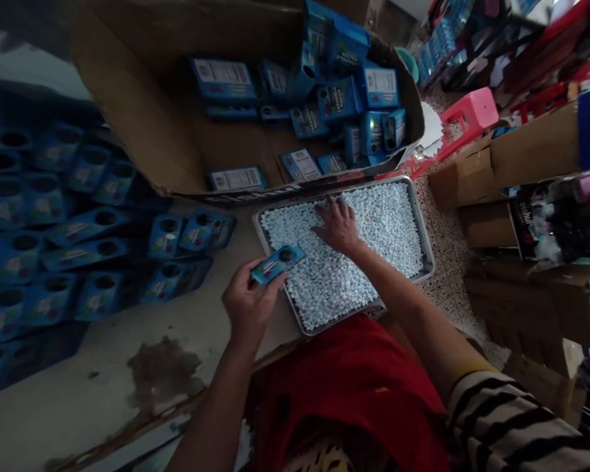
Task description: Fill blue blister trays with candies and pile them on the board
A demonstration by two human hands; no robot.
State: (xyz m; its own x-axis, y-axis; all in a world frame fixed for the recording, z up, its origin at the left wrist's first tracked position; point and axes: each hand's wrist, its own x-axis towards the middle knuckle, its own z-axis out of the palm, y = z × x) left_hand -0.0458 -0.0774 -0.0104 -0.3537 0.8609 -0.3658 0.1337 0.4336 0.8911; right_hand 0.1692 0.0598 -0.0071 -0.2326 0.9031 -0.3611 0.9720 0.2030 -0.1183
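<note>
The grip of the left hand (248,295) is closed, thumb on one side and fingers on the other, round the lower end of one slim blue cardboard box (275,263). The held box is above the left edge of the tray, near that edge's middle. Its long axis slants, the far end pointing up and right over the tray, the near end down into the palm. Its upward face is bright blue with small pale lettering and a dark round patch near the far end; whether that is an opening or print, I cannot tell.

The right hand (339,225) lies palm down, fingers loosely spread, on the small pale blue and white pellets (334,282) near the tray's far edge; whether it has hold of any, I cannot tell. The pellets, too many to count, cover most of the one shallow rectangular metal tray (427,229).

Along the tray's far edge stands one large open brown cardboard carton (122,85). Inside are at least a dozen blue printed boxes (341,98), three along its near wall, the others mostly towards its right end and far side. On the left part of the pale bench (103,354) stand over twenty blue boxes with dark round patches (101,295), in uneven rows.
</note>
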